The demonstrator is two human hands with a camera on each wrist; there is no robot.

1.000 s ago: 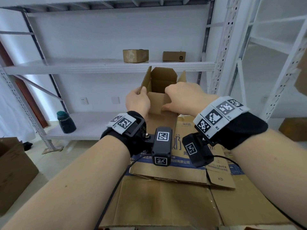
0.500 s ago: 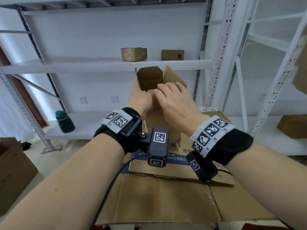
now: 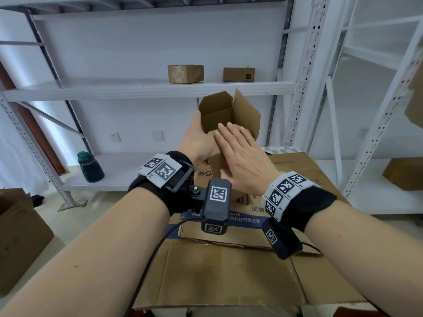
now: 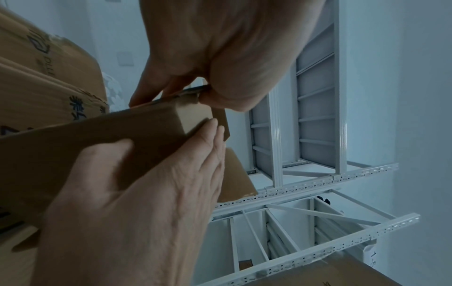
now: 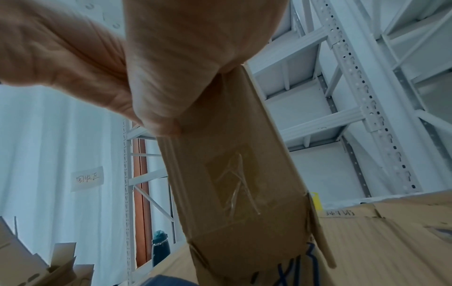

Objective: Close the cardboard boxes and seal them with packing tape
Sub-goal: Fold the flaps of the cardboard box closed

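Change: since a second ago my right hand [image 3: 240, 156] has uncurled and flattened on the near flap; the box is turned and tilted.
Left hand [image 3: 198, 143]: grips the small cardboard box [image 3: 229, 115] by its left wall.
Right hand: fingers straight, pressing flat.
Box: held above flattened cardboard sheets [image 3: 229, 271], top open.

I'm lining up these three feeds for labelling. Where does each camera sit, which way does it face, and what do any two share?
Head: on the head, facing forward and down at the small open brown cardboard box; both forearms, left hand and right hand show.
Left wrist: beside the box, facing the white shelving; both hands show.
Right wrist: below the palm, looking up the box's taped side; only the right hand shows.
All share the box.
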